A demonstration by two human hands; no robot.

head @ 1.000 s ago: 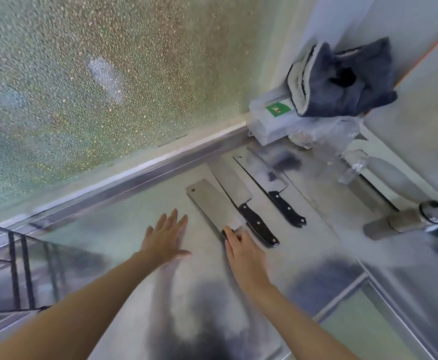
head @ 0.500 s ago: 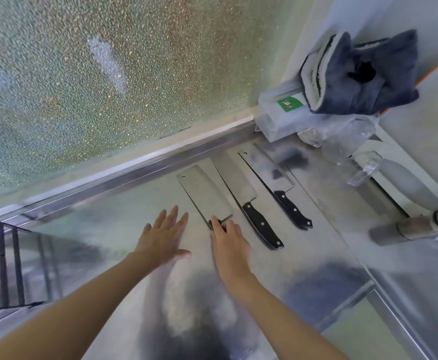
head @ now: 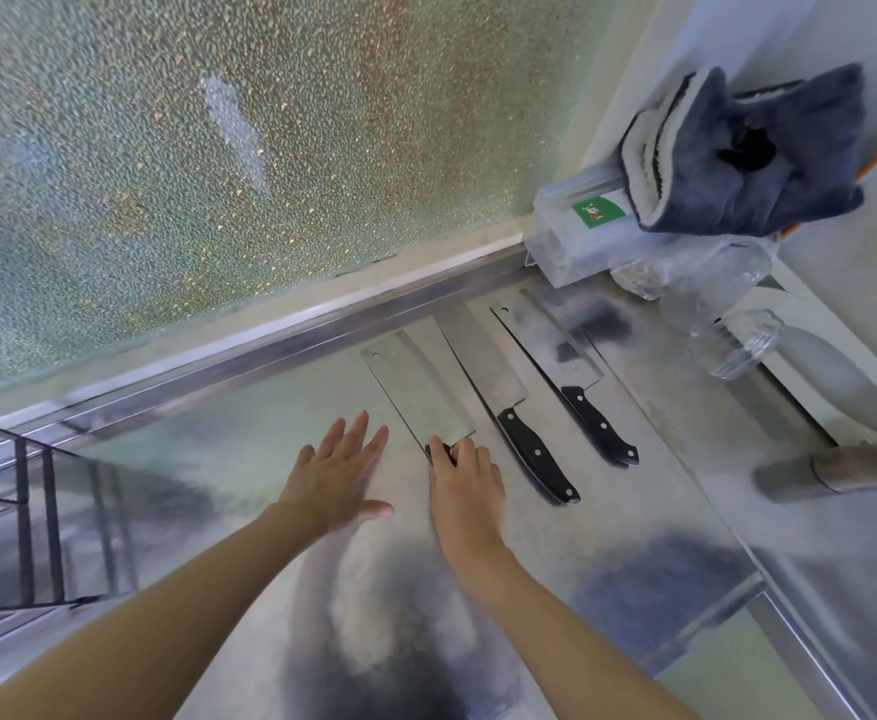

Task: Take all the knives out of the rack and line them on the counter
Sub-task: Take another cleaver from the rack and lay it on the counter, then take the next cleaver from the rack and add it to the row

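Three knives are flat on the steel table point(head: 249, 459), side by side, blades toward the frosted window point(head: 270, 148), handles toward me. The left cleaver point(head: 418, 394) is the one in play: my right hand point(head: 465, 488) lies over its handle, fingers flat on top. I can't tell if they're curled around it or only pressing; the handle is almost fully covered. My left hand point(head: 340, 467) is spread wide, palm down on the table just beside the blade, holding nothing.

The middle cleaver point(head: 488, 368) and right knife point(head: 545, 345) lie apart from both hands, black handles showing. The wire rack point(head: 36, 511) sits at the left edge, and I can't see any knives in it from here. Judging by that, this may be the last one, and I'm just squaring it up.

Risks:
- The left cleaver's handle end sits further from the window than the others look, so the row isn't quite even. Nudging it on slick steel could overshoot or rotate the blade into the middle cleaver.
- My left fingers are near the blade. If the knife slides left, the edge meets skin. Which side is the sharp one, I can't tell.
- Glass jars point(head: 748, 340) and a cloth point(head: 737, 153) crowd the right corner, so shifting the row right would bump them.
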